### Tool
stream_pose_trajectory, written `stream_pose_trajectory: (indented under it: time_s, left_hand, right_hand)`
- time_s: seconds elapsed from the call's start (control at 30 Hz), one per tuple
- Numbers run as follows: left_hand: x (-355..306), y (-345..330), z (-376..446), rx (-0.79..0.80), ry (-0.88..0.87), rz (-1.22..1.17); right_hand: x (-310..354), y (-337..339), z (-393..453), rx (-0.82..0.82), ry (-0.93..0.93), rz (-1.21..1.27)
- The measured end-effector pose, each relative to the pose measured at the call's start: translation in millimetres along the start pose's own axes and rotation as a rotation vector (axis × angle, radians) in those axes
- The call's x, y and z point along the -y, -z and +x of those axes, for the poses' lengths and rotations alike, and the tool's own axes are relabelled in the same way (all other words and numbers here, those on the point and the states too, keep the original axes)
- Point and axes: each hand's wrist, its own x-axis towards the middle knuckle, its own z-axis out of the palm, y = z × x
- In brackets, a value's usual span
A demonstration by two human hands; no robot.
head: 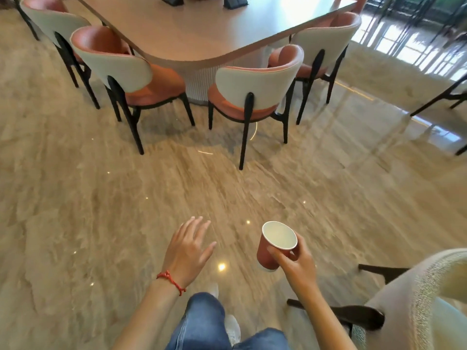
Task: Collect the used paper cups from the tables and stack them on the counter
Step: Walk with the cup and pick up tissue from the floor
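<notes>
My right hand (295,261) holds a red paper cup (274,245) upright over the marble floor (101,210), fingers (278,255) wrapped round its side; the white inside looks empty, and I can read no print on it. My left hand (188,248) hangs open, fingers spread wide, a red string bracelet (171,280) at the wrist. Ahead stands a long counter (202,34) ringed by pink-and-white chairs (252,89).

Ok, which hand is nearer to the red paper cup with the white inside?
Right. The right hand is wrapped around the red paper cup, holding it upright. The left hand hangs open and empty off to the cup's left, not touching it.
</notes>
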Motion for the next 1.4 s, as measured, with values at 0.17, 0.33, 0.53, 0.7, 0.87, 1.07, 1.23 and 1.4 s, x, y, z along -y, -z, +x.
stream_pose_trajectory:
  time_s: [0.17,0.33,0.53,0.7,0.87,1.07,1.23,1.4]
  left_hand:
    - [-14.6,-0.3,85.8,0.061,-0.180,0.016]
    - [-28.5,0.5,180.7,0.134,-0.409,0.056]
    - [-41.0,1.4,274.5,0.200,-0.613,0.102]
    - [-63.7,-3.9,329.9,0.255,-0.645,0.103]
    - [-102.9,-18.3,388.4,0.282,-0.664,0.082]
    - [-181.3,-49.4,469.5,0.308,-0.687,0.086]
    - [-258.9,-61.9,529.7,0.294,-0.726,0.076]
    - [-320.4,-69.6,583.0,0.281,-0.776,0.069]
  right_hand:
    - [7.8,17.2,43.7,-0.170,-0.026,-0.014]
    - [15.8,32.1,85.1,-0.394,-0.085,0.033]
    - [26.1,35.3,129.8,-0.610,-0.133,0.082]
    - [28.4,46.2,163.2,-0.702,-0.153,0.107]
    - [24.8,79.5,209.9,-0.772,-0.163,0.116]
    - [19.8,153.3,282.8,-0.812,-0.160,0.154]
    - [30.4,220.0,336.4,-0.821,-0.162,0.158]
    - [42.0,274.6,385.1,-0.839,-0.179,0.169]
